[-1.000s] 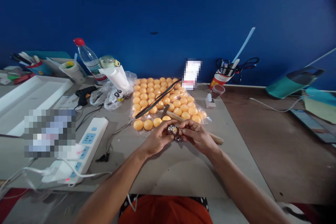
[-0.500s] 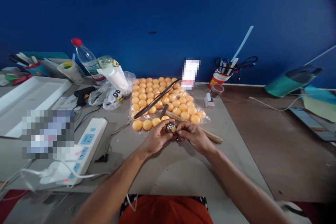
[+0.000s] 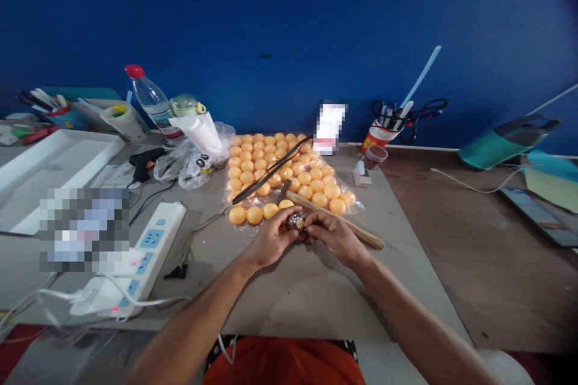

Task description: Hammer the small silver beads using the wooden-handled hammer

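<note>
Blue wall (image 3: 271,6) rises beyond our hands, grey worktop (image 3: 289,313) beneath them. Our left hand (image 3: 272,239) grips a shiny ball (image 3: 296,220) between both hands; our right hand (image 3: 335,234) pinches at its right edge, though we cannot tell whether it holds a smaller part too. We judge this step to be fingertip work on the ball, the next move calling for a steady left hold and fine right-hand control. Compared with a second ago, our right hand sits closer to the ball, while the hammer (image 3: 361,232) just beyond it lies unmoved.
</note>
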Demonstrator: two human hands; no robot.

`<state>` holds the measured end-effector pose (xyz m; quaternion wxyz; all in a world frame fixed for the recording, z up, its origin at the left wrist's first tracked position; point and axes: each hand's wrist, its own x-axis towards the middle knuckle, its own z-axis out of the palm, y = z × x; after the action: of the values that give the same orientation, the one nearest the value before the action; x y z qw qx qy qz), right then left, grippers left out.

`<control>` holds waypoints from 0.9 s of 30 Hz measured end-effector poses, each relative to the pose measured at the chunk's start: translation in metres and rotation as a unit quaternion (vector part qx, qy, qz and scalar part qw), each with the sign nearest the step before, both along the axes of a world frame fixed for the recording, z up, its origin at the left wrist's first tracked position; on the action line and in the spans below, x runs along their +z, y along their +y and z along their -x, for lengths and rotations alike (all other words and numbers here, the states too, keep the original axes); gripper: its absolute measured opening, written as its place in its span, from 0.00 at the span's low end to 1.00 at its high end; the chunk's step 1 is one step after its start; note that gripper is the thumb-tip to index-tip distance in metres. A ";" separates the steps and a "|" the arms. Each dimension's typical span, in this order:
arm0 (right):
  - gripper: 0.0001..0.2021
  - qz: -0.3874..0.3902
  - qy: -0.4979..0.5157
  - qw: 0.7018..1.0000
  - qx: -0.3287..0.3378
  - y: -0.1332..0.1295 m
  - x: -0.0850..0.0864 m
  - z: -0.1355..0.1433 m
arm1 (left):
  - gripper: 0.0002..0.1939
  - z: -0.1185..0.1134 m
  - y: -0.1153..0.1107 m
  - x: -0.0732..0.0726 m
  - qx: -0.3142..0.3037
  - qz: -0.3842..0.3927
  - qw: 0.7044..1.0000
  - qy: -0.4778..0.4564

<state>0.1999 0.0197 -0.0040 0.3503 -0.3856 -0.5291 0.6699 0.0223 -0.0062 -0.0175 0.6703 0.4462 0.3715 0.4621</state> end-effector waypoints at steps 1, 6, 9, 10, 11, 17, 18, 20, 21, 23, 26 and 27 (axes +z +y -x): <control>0.10 0.001 0.001 1.000 0.000 0.000 0.000 0.000 | 0.29 0.000 0.000 0.000 0.001 0.000 1.000 0.005; 0.11 0.002 0.010 1.000 -0.005 -0.001 0.002 0.002 | 0.30 0.000 0.000 0.000 -0.001 -0.007 1.000 0.015; 0.10 0.001 0.002 1.000 -0.003 -0.001 0.004 0.002 | 0.29 0.000 0.000 0.000 -0.003 -0.015 0.999 0.028; 0.10 0.001 0.000 1.000 -0.004 -0.001 0.004 0.002 | 0.29 0.000 0.000 0.000 -0.003 -0.018 0.999 0.034; 0.10 -0.001 -0.002 1.000 -0.003 -0.001 0.004 0.003 | 0.29 0.000 0.000 0.000 -0.001 -0.022 0.999 0.038; 0.07 -0.019 -0.043 0.999 -0.008 -0.002 0.007 0.003 | 0.27 0.000 -0.001 -0.001 -0.002 -0.040 0.997 0.068; 0.07 -0.022 -0.050 0.998 -0.008 -0.002 0.007 0.003 | 0.27 0.000 -0.001 -0.002 0.001 -0.045 0.996 0.075; 0.06 -0.028 -0.062 0.998 -0.004 -0.002 0.009 0.003 | 0.27 -0.001 -0.001 -0.003 0.009 -0.058 0.994 0.091; 0.06 -0.030 -0.067 0.997 -0.002 -0.002 0.009 0.003 | 0.26 -0.001 -0.001 -0.003 0.012 -0.061 0.993 0.097; 0.06 -0.034 -0.075 0.997 0.002 -0.002 0.009 0.003 | 0.26 -0.002 -0.002 -0.004 0.014 -0.063 0.992 0.106; 0.06 -0.030 -0.080 0.996 -0.001 -0.001 0.009 0.002 | 0.26 -0.002 -0.002 -0.003 0.016 -0.067 0.991 0.115; 0.06 -0.028 -0.079 0.996 -0.003 -0.002 0.009 0.002 | 0.26 -0.002 -0.002 -0.003 0.019 -0.072 0.990 0.120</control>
<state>0.1975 0.0180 0.0046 0.3202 -0.4292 -0.5728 0.6206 0.0243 -0.0079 -0.0204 0.5780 0.5385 0.4235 0.4433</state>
